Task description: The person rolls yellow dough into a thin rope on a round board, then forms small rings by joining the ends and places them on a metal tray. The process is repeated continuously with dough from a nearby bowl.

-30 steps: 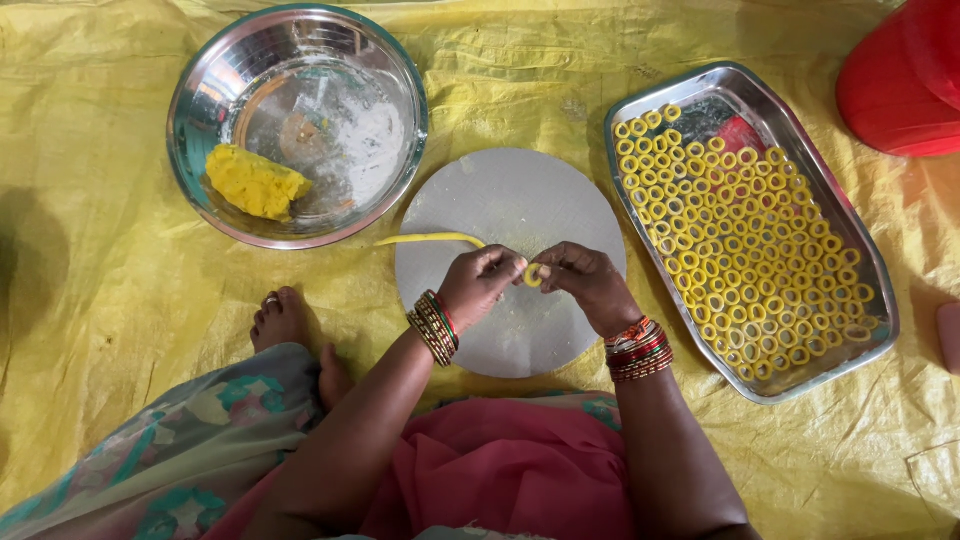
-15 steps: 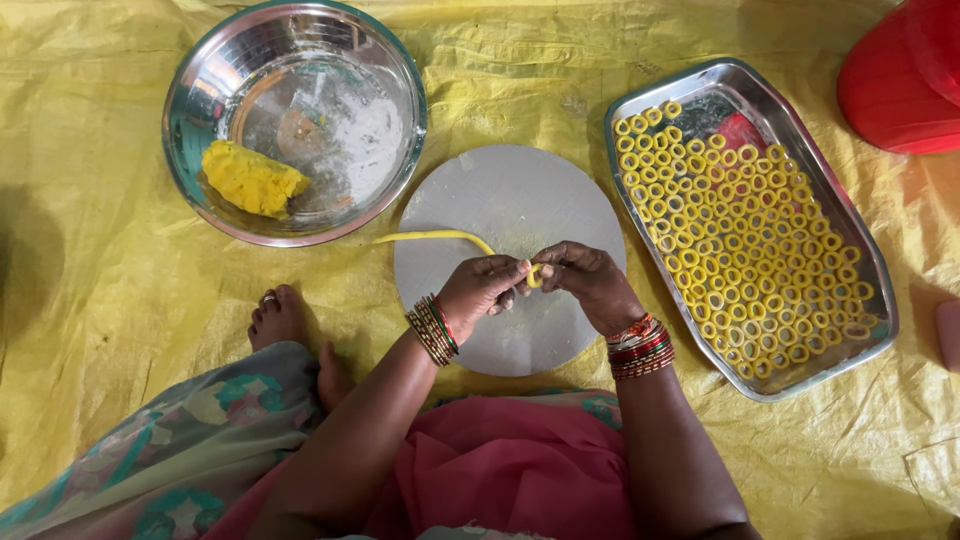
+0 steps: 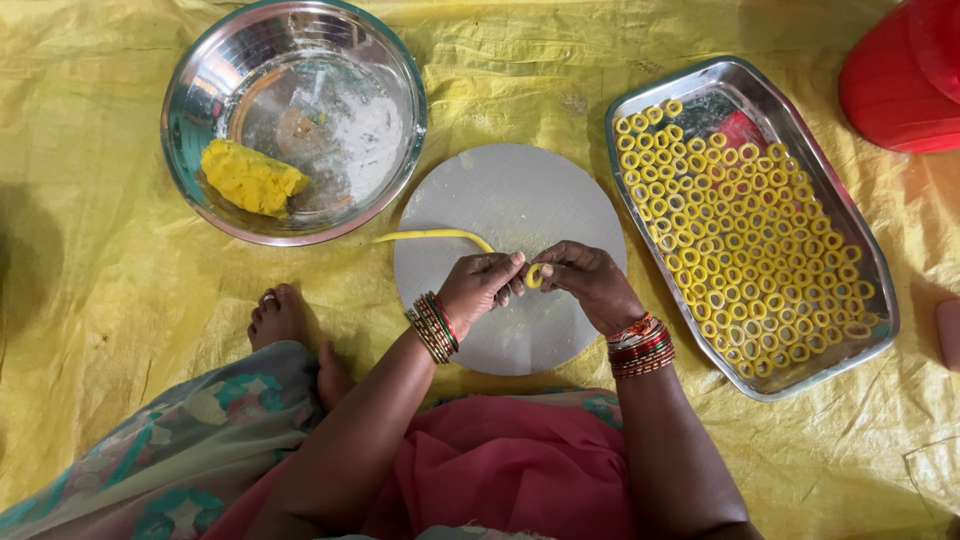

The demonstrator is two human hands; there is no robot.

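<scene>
Shiny steel bowl (image 3: 190,120), glossy metal tray (image 3: 850,240), matt grey board (image 3: 470,200), crinkled plastic sheet (image 3: 90,300)

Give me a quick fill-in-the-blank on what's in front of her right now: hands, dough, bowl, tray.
1. Both hands, left hand and right hand, pinch a small dough ring over the round grey ____.
2. The dough lump lies in the steel ____.
3. The tray of finished rings lies on the person's ____ side.
4. The dough rope trails from the ____ hand.

Missing words: board; bowl; right; left
</scene>
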